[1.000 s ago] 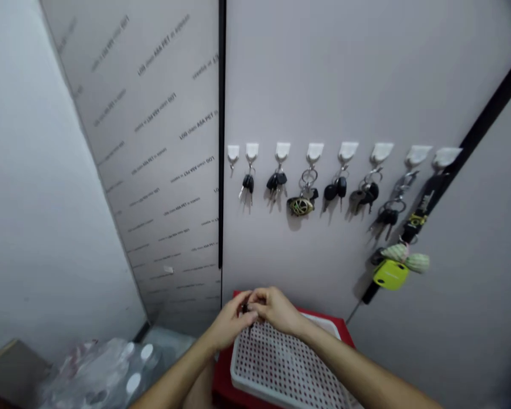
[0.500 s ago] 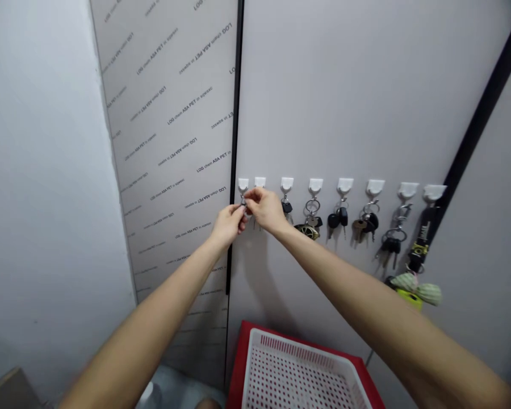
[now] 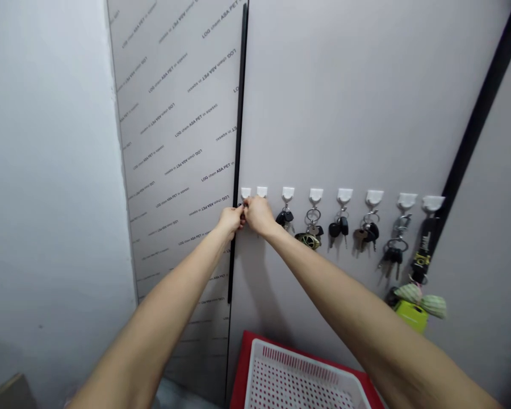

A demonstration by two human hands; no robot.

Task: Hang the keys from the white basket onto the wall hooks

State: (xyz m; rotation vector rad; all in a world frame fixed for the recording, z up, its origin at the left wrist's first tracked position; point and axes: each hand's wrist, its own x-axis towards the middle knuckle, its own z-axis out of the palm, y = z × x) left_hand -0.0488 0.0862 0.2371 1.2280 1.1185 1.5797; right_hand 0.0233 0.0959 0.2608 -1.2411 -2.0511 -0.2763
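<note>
My left hand (image 3: pixel 231 220) and my right hand (image 3: pixel 258 215) meet just under the leftmost white hook (image 3: pixel 246 192). Both have their fingertips pinched on a small metal key ring (image 3: pixel 241 205), mostly hidden by the fingers. Whether the ring sits on the hook cannot be made out. A second white hook (image 3: pixel 262 191) is right above my right hand, which covers what is below it. To the right, a third hook (image 3: pixel 288 193) carries black-headed keys (image 3: pixel 284 217), close to my right wrist.
Further right hang keys with a bronze round fob (image 3: pixel 309 241), more key bunches (image 3: pixel 338 227), and a black strap (image 3: pixel 423 241) with a yellow-green tag (image 3: pixel 412 316). Below stands a white perforated basket (image 3: pixel 310 357) on a red surface (image 3: pixel 239 369). A black strip (image 3: pixel 240 113) runs down the panel beside my hands.
The view has shifted slightly, so the hooks appear lower. My hands have drawn closer together, and my right hand has dropped a little, uncovering the second hook's base. The ring is now more hidden.
</note>
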